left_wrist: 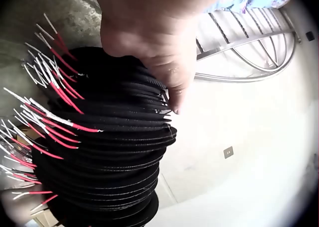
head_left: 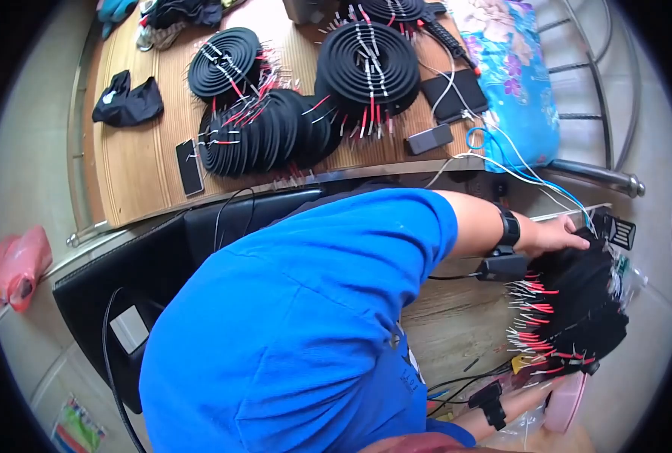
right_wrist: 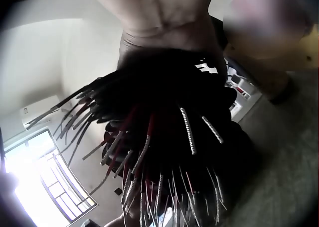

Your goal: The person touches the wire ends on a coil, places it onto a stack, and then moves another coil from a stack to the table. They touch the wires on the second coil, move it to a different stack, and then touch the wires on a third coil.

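A thick stack of black flat coils [head_left: 577, 302], with red and white wire ends sticking out along one side, is held between both hands at the right in the head view. My left hand [head_left: 553, 235] grips its far end; in the left wrist view the left hand [left_wrist: 154, 42] lies over the top, thumb down at the edge. The right hand [right_wrist: 169, 45] holds the near end, its fingers hidden behind the dark coils. Wire ends [right_wrist: 142, 152] fan out below it in the right wrist view.
More black coils [head_left: 367, 64] with wire ends lie on the wooden table [head_left: 147, 45]. A phone [head_left: 189, 167], a dark pouch [head_left: 128, 102] and a grey box [head_left: 429, 140] lie there too. A metal rail [head_left: 596, 175] projects at right; a pink tub [head_left: 564, 404] stands below the stack.
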Action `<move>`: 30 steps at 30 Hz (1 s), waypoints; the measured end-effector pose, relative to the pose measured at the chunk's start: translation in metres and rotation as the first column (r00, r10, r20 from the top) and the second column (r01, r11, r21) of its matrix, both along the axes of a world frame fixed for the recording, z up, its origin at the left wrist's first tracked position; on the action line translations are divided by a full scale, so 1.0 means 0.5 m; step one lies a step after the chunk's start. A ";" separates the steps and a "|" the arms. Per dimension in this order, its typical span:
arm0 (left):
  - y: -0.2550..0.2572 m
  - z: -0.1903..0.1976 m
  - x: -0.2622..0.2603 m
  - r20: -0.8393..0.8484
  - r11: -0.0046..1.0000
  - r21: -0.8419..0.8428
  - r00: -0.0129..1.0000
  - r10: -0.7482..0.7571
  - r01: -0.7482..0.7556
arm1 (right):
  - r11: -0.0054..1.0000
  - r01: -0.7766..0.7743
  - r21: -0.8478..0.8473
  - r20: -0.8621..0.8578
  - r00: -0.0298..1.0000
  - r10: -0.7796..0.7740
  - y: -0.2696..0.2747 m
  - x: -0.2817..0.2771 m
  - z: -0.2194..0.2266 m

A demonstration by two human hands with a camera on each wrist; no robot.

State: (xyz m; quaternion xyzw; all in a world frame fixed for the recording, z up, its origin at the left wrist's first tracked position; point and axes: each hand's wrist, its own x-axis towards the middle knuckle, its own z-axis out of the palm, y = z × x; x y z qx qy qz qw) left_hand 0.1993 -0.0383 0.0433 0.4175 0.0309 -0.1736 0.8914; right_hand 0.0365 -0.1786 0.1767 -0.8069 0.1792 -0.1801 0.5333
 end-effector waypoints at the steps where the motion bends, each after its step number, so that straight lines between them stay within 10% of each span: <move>1: -0.012 -0.006 -0.005 -0.027 0.992 -0.127 1.000 0.004 -0.008 | 0.995 0.081 -0.055 -0.036 0.996 -0.083 -0.022 -0.034 -0.009; 3: -0.018 -0.015 -0.015 -0.060 0.967 -0.254 0.998 0.012 -0.027 | 0.988 0.130 -0.081 -0.070 0.988 -0.136 -0.051 -0.066 -0.026; 6: -0.006 -0.017 -0.027 0.005 0.835 -0.423 0.923 -0.385 0.351 | 0.962 0.236 -0.137 -0.112 0.961 -0.252 -0.052 -0.084 -0.035; 18: 0.167 0.024 -0.152 0.137 0.773 -0.611 0.985 -0.109 0.170 | 0.984 0.166 0.061 -0.195 0.969 -0.152 0.097 -0.114 0.042; 19: 0.204 0.024 -0.163 0.143 0.779 -0.605 0.985 -0.100 0.167 | 0.992 -0.037 -0.122 -0.024 0.999 0.034 0.087 -0.062 0.050; 21: 0.312 0.021 -0.203 0.109 0.767 -0.615 0.983 -0.150 0.185 | 0.789 -0.298 -0.537 0.195 0.866 0.460 0.110 0.016 0.064; 23: 0.441 0.009 -0.259 0.013 0.754 -0.647 0.990 -0.138 0.114 | 0.633 -0.511 -0.582 0.141 0.703 0.697 0.263 0.021 0.064; 29: 0.847 -0.064 -0.508 -0.127 0.831 -0.406 0.925 0.359 -0.379 | 0.270 -0.727 -0.632 0.055 0.306 0.951 0.683 -0.029 -0.047; 30: 0.907 -0.073 -0.577 0.030 0.706 -0.701 0.984 0.174 -0.104 | 0.267 -0.730 -0.629 0.063 0.294 0.954 0.734 -0.038 -0.072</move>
